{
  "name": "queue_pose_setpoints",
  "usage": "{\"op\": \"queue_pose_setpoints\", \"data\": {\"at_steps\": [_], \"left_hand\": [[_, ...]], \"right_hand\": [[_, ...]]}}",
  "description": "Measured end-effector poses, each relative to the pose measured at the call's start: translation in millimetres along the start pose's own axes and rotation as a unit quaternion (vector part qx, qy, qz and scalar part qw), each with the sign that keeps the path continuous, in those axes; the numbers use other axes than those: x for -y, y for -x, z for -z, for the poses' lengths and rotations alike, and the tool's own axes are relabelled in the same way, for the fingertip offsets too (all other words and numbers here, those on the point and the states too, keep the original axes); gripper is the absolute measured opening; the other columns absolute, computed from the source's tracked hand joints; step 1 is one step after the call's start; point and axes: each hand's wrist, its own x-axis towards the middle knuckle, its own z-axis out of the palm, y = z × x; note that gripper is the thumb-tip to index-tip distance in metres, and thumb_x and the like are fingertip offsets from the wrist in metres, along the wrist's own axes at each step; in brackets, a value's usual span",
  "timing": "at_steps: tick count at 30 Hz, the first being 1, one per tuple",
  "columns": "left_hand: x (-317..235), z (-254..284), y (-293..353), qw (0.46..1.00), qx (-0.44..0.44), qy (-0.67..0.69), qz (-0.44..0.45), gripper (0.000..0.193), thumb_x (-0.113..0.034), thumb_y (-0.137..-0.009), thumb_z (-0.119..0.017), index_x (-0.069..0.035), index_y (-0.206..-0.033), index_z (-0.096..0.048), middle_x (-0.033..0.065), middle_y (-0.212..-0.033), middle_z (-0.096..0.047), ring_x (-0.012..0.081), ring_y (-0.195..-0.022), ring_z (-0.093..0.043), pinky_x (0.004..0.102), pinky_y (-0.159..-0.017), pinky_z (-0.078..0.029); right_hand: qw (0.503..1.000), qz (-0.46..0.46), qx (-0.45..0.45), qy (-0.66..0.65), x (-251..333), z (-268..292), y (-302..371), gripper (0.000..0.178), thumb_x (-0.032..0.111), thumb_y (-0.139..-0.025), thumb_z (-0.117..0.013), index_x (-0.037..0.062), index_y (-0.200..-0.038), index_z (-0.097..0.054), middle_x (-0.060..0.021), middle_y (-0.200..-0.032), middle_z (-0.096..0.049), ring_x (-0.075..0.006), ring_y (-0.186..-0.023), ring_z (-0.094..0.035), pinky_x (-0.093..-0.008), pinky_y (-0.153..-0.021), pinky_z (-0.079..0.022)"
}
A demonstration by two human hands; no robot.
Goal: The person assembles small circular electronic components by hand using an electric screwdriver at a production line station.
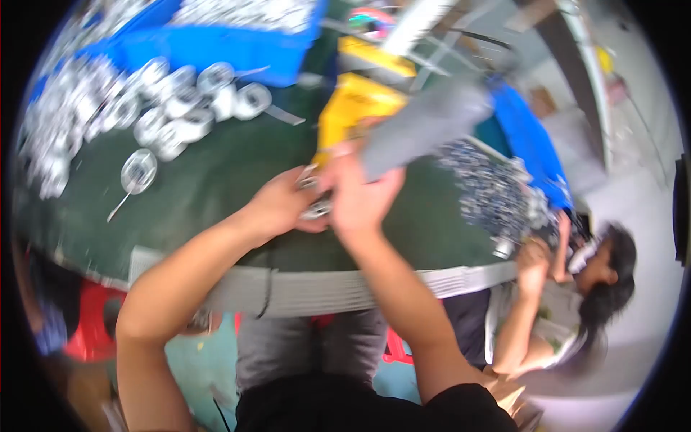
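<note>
My left hand [279, 207] is closed round small shiny metal parts [317, 209] over the green tabletop [237, 165]. Right beside it, my right hand [360, 193] reaches up to the base of a yellow machine-like body [360, 104]. A blurred grey block-like shape [428, 126] slants across in front of the right hand's fingers, so their grip is hidden. Both hands are close together, and their fingertips are smeared by motion.
White, ring-shaped coiled parts [176, 108] are heaped at the left, one lying apart [138, 173]. Behind them stands a blue bin [209, 54] of pale parts. Small metal pieces [482, 187] are piled at the right near another blue bin [533, 144]. A co-worker [554, 309] sits there.
</note>
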Motion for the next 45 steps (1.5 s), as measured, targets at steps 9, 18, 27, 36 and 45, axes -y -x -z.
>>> {"op": "queue_pose_setpoints", "data": {"at_steps": [9, 18, 27, 36, 45], "left_hand": [[9, 8, 10, 0.997, -0.004, -0.054, -0.063, 0.042, -0.021, -0.101, -0.041, -0.006, -0.140, -0.039, 0.0108, -0.126, -0.056, 0.0199, -0.111, -0.060, 0.0324, -0.088, -0.053], [-20, 52, 2, 0.854, -0.179, -0.438, -0.215, 0.026, -0.005, -0.086, -0.053, 0.002, -0.110, -0.058, 0.0190, -0.086, -0.066, 0.0309, -0.075, -0.067, 0.0387, -0.057, -0.054], [-49, 101, 9, 0.637, -0.481, -0.523, -0.299, 0.073, -0.013, -0.084, -0.066, -0.014, -0.147, -0.029, 0.0206, -0.145, -0.034, 0.0424, -0.119, -0.051, 0.0482, -0.091, -0.048], [-19, 0, 26, 0.753, -0.126, -0.450, -0.463, 0.011, -0.002, -0.084, -0.061, 0.000, -0.095, -0.063, 0.0133, -0.088, -0.063, 0.0221, -0.069, -0.061, 0.0310, -0.058, -0.048], [-5, -29, 31, 0.972, 0.233, 0.001, -0.020, 0.040, -0.024, -0.102, -0.044, 0.004, -0.129, -0.047, 0.0151, -0.110, -0.064, 0.0237, -0.095, -0.067, 0.0362, -0.076, -0.059]], "right_hand": [[0.992, 0.064, 0.037, 0.106, -26, -11, 16, 0.049, 0.015, -0.085, -0.067, -0.0006, -0.127, -0.045, -0.0085, -0.085, -0.058, -0.0167, -0.080, -0.056, -0.0331, -0.077, -0.047], [0.978, 0.045, 0.059, 0.195, 31, 39, 11, 0.061, 0.027, -0.090, -0.066, -0.0004, -0.137, -0.038, -0.0155, -0.112, -0.058, -0.0216, -0.099, -0.059, -0.0344, -0.084, -0.048], [0.648, -0.003, -0.142, 0.748, 36, 222, 22, 0.062, 0.051, -0.082, -0.064, 0.0085, -0.127, -0.057, -0.0214, -0.135, -0.046, -0.0391, -0.122, -0.045, -0.0493, -0.104, -0.036], [0.827, -0.001, 0.009, 0.563, 25, 209, 57, 0.034, 0.035, -0.085, -0.067, 0.0035, -0.100, -0.066, -0.0179, -0.096, -0.067, -0.0364, -0.087, -0.066, -0.0433, -0.079, -0.053], [0.913, 0.148, 0.249, 0.288, 55, 101, 53, 0.040, 0.022, -0.085, -0.071, 0.0048, -0.117, -0.057, -0.0120, -0.099, -0.063, -0.0272, -0.095, -0.062, -0.0363, -0.083, -0.049]]}}
